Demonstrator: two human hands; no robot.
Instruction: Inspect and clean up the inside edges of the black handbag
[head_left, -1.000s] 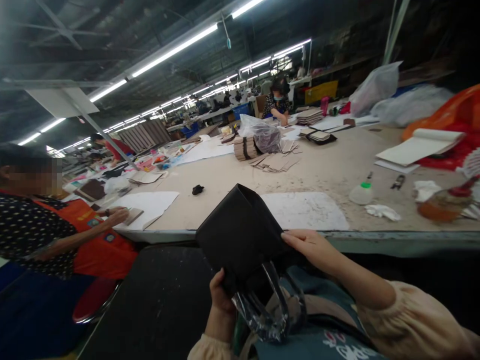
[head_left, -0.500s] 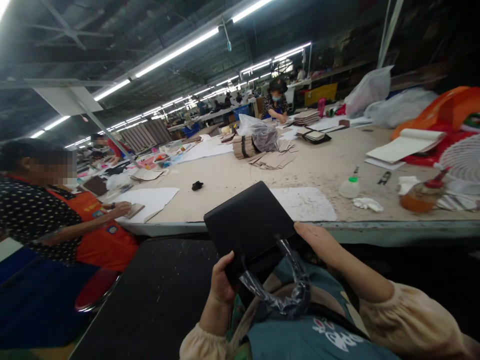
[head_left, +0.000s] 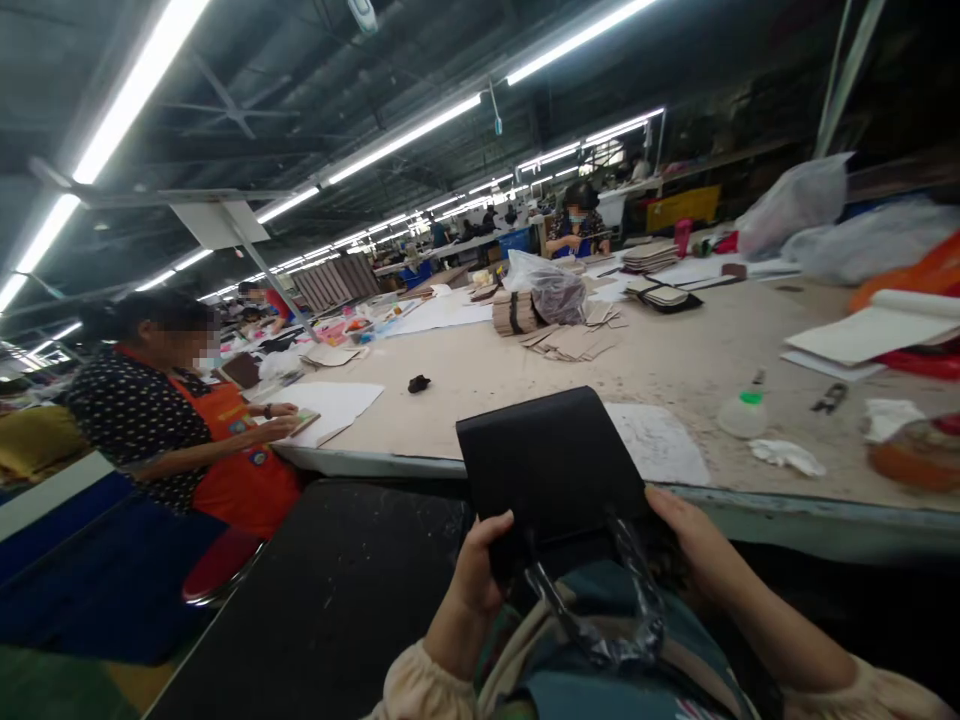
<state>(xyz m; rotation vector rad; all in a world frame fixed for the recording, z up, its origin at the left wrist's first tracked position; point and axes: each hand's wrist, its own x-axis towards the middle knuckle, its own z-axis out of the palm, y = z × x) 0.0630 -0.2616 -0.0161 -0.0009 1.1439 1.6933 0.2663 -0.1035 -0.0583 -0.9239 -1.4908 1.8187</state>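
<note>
A black handbag point(head_left: 551, 465) is held in front of my body, its flat face up and its plastic-wrapped handle point(head_left: 592, 635) hanging toward my lap. My left hand point(head_left: 480, 565) grips its near left side, with the thumb lying on top and the other fingers hidden beneath. On the right side, my right hand point(head_left: 686, 530) is closed round the bag's edge; most of its fingers are out of sight behind the bag. The bag's far edge overlaps the front of the worktable point(head_left: 420, 425).
A white sheet point(head_left: 660, 445) lies just beyond the bag. To the right are a green-capped bottle point(head_left: 744, 412), a crumpled tissue point(head_left: 787, 457) and small snips point(head_left: 829, 398). A black low surface point(head_left: 322, 590) is at left, near a co-worker in an orange apron point(head_left: 244, 480). Stacked pieces point(head_left: 517, 313) stand farther back.
My view has turned left, so the table and the co-worker appear farther right. The bag stays in both hands and shows slightly lower and farther right.
</note>
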